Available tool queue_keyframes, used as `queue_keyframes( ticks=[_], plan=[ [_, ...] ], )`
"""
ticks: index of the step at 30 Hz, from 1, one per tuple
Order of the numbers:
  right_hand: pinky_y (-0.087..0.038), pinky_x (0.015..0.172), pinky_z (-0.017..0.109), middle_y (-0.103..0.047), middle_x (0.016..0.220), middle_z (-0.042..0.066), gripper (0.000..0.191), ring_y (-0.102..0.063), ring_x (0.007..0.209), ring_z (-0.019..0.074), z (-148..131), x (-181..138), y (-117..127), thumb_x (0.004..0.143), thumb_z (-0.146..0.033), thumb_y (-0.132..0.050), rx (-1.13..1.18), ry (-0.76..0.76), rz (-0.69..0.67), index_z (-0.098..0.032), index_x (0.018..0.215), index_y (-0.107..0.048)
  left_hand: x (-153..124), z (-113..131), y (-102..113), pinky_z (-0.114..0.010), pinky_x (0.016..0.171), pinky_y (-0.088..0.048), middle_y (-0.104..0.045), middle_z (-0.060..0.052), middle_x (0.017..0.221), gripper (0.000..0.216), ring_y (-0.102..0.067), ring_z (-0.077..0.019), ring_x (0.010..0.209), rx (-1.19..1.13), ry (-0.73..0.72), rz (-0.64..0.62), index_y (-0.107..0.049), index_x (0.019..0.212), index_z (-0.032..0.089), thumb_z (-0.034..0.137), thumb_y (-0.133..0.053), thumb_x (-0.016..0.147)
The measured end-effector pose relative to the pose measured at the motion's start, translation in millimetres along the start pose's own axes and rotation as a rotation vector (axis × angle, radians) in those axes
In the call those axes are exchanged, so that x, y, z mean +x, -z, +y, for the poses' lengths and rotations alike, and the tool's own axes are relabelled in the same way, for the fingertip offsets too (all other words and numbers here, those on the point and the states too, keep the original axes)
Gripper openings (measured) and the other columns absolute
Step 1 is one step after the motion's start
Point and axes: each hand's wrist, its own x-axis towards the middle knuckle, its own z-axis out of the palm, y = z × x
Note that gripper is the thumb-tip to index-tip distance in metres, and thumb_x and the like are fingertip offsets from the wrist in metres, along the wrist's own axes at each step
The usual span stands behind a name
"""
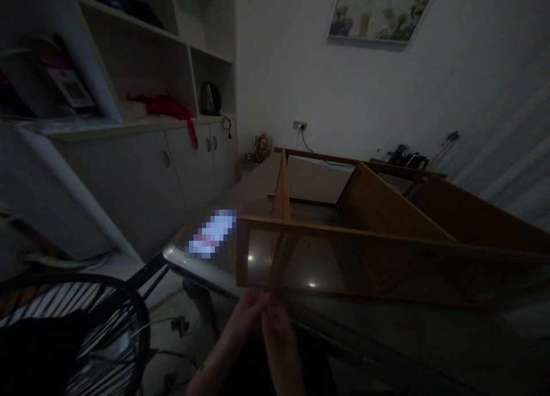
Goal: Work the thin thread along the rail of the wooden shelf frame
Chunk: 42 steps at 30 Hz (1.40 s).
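Note:
A wooden shelf frame (369,230) lies on its side across a glass-topped table (206,270). My left hand (247,313) and my right hand (277,321) meet just below the frame's near bottom edge, fingers curled and pressed close together. The dim light hides whether anything small sits between the fingers. Both hands are at or touching the lower rail near the frame's left corner.
A white cabinet with shelves (141,155) stands at the left, holding a dark kettle (209,98) and a red cloth (165,106). A black wire chair (86,327) is at the lower left. A wall socket (299,125) and a picture (378,12) are on the far wall.

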Motion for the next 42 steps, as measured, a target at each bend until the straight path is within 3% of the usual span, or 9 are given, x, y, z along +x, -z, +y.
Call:
queue_keyframes(
  ticks=[3, 5, 9, 14, 16, 19, 23, 33, 42],
  plan=[
    [-0.042, 0.071, 0.024, -0.063, 0.079, 0.002, 0.033, -0.058, 0.076, 0.0158, 1.2, -3.5, 5.5, 0.082, -0.054, -0.055, -0.156, 0.107, 0.043, -0.022, 0.089, -0.064, 2.0, -1.4, 0.9, -0.017, 0.039, -0.026, -0.046, 0.007, 0.043, 0.047, -0.036, -0.0039, 0.037, 0.008, 0.019, -0.015, -0.053, 0.056, 0.014, 0.055, -0.075, 0.057],
    [-0.042, 0.07, 0.025, -0.063, 0.079, 0.002, 0.036, -0.057, 0.075, 0.0159, 1.5, -3.8, 6.7, 0.082, -0.056, -0.053, -0.101, 0.08, 0.054, -0.022, 0.09, -0.064, 2.1, -1.8, 0.8, -0.017, 0.039, -0.025, -0.043, 0.008, 0.042, 0.048, -0.034, -0.0036, 0.036, 0.019, 0.037, -0.015, -0.053, 0.057, 0.015, 0.058, -0.074, 0.056],
    [-0.03, 0.046, 0.021, -0.04, 0.05, -0.007, 0.044, -0.034, 0.045, 0.0084, 1.3, -0.3, 2.3, 0.072, -0.064, -0.059, 0.214, -0.086, -0.013, -0.02, 0.071, -0.059, -0.6, -0.8, -1.7, -0.017, 0.039, -0.026, -0.044, 0.008, 0.044, 0.048, -0.036, -0.0043, 0.037, 0.008, 0.032, 0.014, -0.052, 0.058, 0.015, 0.058, -0.073, 0.058],
    [-0.021, 0.043, 0.019, -0.02, 0.047, -0.013, 0.039, -0.015, 0.044, 0.0059, 1.3, 1.4, -5.3, 0.06, -0.053, -0.074, 0.67, -0.353, -0.197, -0.02, 0.067, -0.054, -2.3, -0.7, -1.8, -0.017, 0.042, -0.03, -0.05, 0.003, 0.044, 0.047, -0.044, -0.0061, 0.04, 0.066, -0.015, -0.024, -0.051, 0.049, 0.014, 0.054, -0.07, 0.066],
    [-0.022, 0.042, 0.019, -0.024, 0.047, -0.012, 0.039, -0.019, 0.042, 0.0063, 4.9, 1.3, -4.7, 0.065, -0.056, -0.069, 0.558, -0.333, -0.158, -0.02, 0.067, -0.054, -0.5, -3.3, 0.0, -0.017, 0.044, -0.032, -0.05, 0.004, 0.044, 0.045, -0.044, -0.0058, 0.041, 0.034, -0.037, 0.004, -0.053, 0.052, 0.013, 0.052, -0.07, 0.066],
    [-0.032, 0.044, 0.022, -0.043, 0.053, -0.006, 0.042, -0.038, 0.045, 0.0098, 10.8, 1.1, 1.2, 0.074, -0.063, -0.056, 0.193, -0.149, -0.024, -0.022, 0.074, -0.059, 2.2, -6.6, 1.9, -0.017, 0.04, -0.026, -0.047, 0.006, 0.042, 0.046, -0.039, -0.0044, 0.037, 0.006, 0.005, -0.018, -0.052, 0.055, 0.014, 0.055, -0.074, 0.06],
    [-0.046, 0.067, 0.025, -0.066, 0.086, 0.003, 0.038, -0.061, 0.078, 0.0179, 5.7, -2.3, 9.5, 0.079, -0.057, -0.056, -0.084, 0.023, 0.041, -0.025, 0.096, -0.061, 0.7, -3.3, -0.4, -0.018, 0.041, -0.027, -0.05, 0.005, 0.045, 0.046, -0.042, -0.0054, 0.038, -0.019, 0.055, 0.004, -0.055, 0.057, 0.014, 0.055, -0.076, 0.055],
    [-0.045, 0.069, 0.026, -0.072, 0.084, 0.006, 0.021, -0.068, 0.075, 0.0205, -2.4, -0.8, 13.2, 0.092, -0.033, -0.046, -0.752, 0.479, 0.076, -0.024, 0.092, -0.065, 1.6, -2.9, 1.7, -0.018, 0.044, -0.028, -0.051, 0.004, 0.048, 0.046, -0.041, -0.0054, 0.042, 0.047, 0.023, -0.025, -0.056, 0.056, 0.013, 0.055, -0.073, 0.061],
    [-0.041, 0.062, 0.029, -0.071, 0.074, 0.006, 0.022, -0.066, 0.064, 0.0211, 0.8, 3.4, 16.6, 0.092, -0.032, -0.045, -0.938, 0.609, 0.14, -0.025, 0.09, -0.066, -1.3, 4.4, -2.9, -0.019, 0.046, -0.032, -0.053, 0.003, 0.047, 0.046, -0.044, -0.0075, 0.044, 0.172, -0.069, 0.028, -0.057, 0.054, 0.012, 0.056, -0.073, 0.06]
  ],
)
